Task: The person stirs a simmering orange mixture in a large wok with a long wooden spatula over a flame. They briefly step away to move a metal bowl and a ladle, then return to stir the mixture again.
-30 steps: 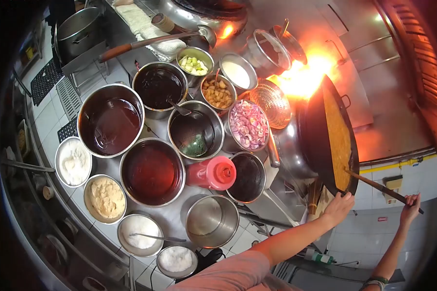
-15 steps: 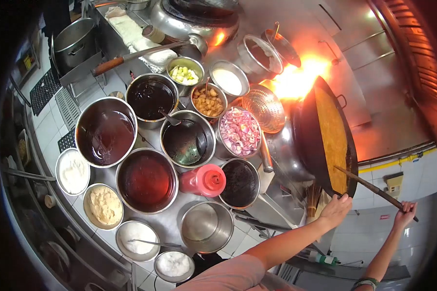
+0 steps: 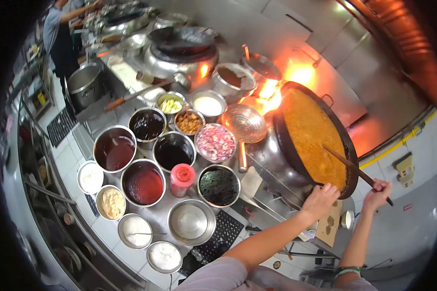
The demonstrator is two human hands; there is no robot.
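A large dark wok (image 3: pixel 289 140) of orange-brown liquid sits tilted over the stove at the right. My left hand (image 3: pixel 320 200) is closed at the wok's near rim, its fingertips against the edge. My right hand (image 3: pixel 378 195) grips the upper end of a long dark handle (image 3: pixel 357 170), whose lower end dips into the liquid. What is on that lower end is hidden. Flames (image 3: pixel 272 94) burn behind the wok's far left side. A perforated strainer (image 3: pixel 245 123) lies to the left of the wok.
Steel bowls of dark sauces, chopped red onion (image 3: pixel 215 142) and white powders crowd the counter at the left. Among them stands a red squeeze bottle (image 3: pixel 182 180). Another wok (image 3: pixel 182 41) is farther back. A person in an apron (image 3: pixel 60 43) stands at the far upper left.
The view has shifted, bringing the far stoves and another person into sight. More of the wok's liquid surface shows. Both my hands remain at the wok and the long handle.
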